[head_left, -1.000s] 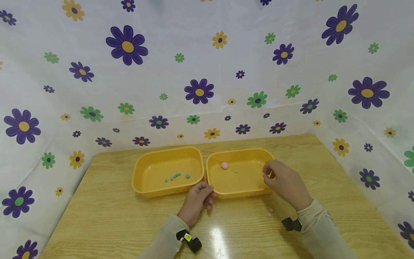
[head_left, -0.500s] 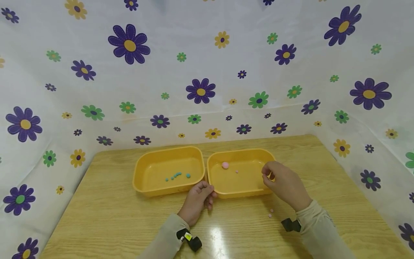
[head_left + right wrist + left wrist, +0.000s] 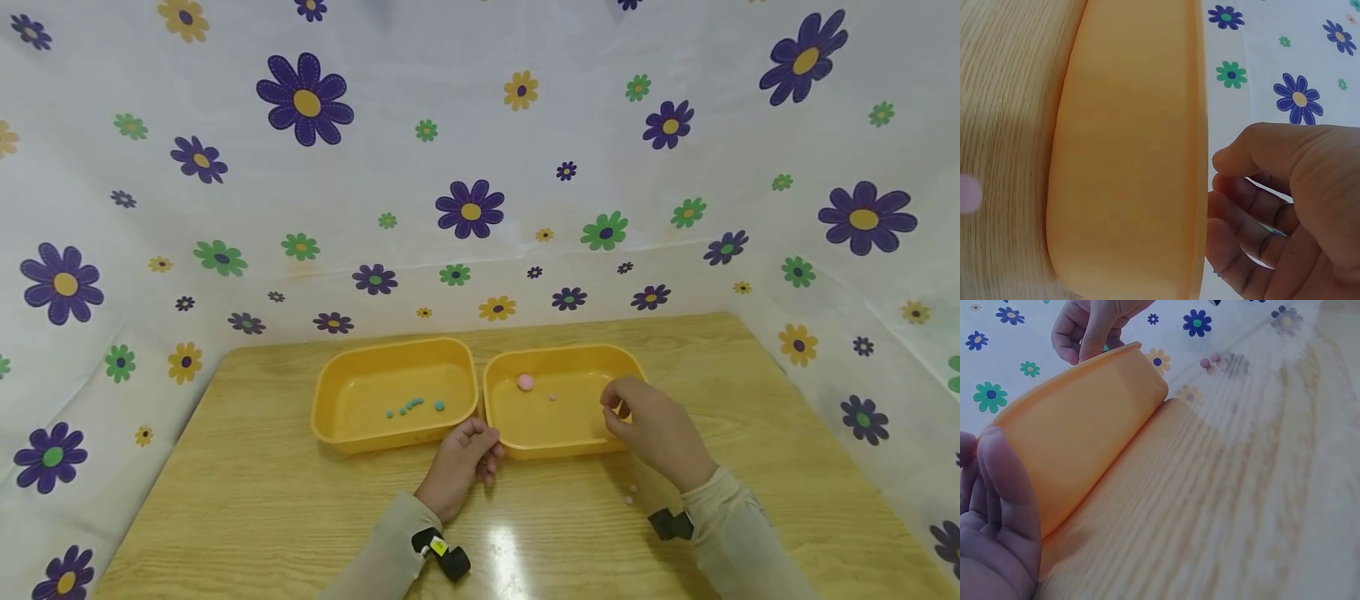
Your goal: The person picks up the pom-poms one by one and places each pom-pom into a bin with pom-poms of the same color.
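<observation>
My left hand [image 3: 459, 468] pinches the front left corner of the right-hand yellow plastic tray [image 3: 558, 451]; in the left wrist view, the thumb [image 3: 1007, 469] presses on its outer wall. Over the right end of this tray hovers my right hand [image 3: 660, 429], its fingers curled and thumb tip close to the index fingertip. Nothing shows between those tips in the right wrist view; a very small thing could be hidden there. Inside the tray lie a larger pink ball [image 3: 526, 382] and a tiny pink ball [image 3: 552, 397]. Two small pink balls [image 3: 631, 495] rest on the table below my right hand.
A second yellow tray [image 3: 318, 400] stands close on the left, with several small teal balls [image 3: 410, 407] and a bigger teal ball [image 3: 439, 406] in it. Both trays are on a wooden table [image 3: 247, 500]. Flowered white cloth [image 3: 390, 108] hangs behind and at both sides.
The right hand has shifted slightly left over the tray, fingers still curled. The left hand keeps its grip on the corner. The whole view has drifted a little.
</observation>
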A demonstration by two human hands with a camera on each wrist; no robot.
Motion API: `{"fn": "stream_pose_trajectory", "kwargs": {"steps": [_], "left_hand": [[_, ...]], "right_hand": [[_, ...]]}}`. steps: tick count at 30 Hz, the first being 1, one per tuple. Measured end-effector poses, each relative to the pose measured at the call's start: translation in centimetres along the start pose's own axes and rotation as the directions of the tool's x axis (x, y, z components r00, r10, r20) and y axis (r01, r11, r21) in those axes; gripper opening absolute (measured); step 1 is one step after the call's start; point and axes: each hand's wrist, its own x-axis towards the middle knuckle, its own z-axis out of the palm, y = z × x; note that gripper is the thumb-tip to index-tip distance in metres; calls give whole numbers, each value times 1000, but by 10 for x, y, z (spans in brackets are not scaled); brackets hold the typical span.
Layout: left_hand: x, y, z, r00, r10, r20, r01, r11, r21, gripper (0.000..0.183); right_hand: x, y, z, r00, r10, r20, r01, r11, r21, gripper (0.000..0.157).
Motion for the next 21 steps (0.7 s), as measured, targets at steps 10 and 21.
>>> {"fn": "stream_pose_trajectory", "kwargs": {"steps": [10, 21], "left_hand": [[0, 1, 0, 1000, 8, 10, -8, 1000, 4, 17], [1, 1, 0, 1000, 4, 11, -4, 1000, -15, 17]], "right_hand": [[16, -15, 2, 995, -76, -68, 76, 997, -3, 5], [65, -15, -22, 996, -40, 78, 41, 999, -10, 5]]}}
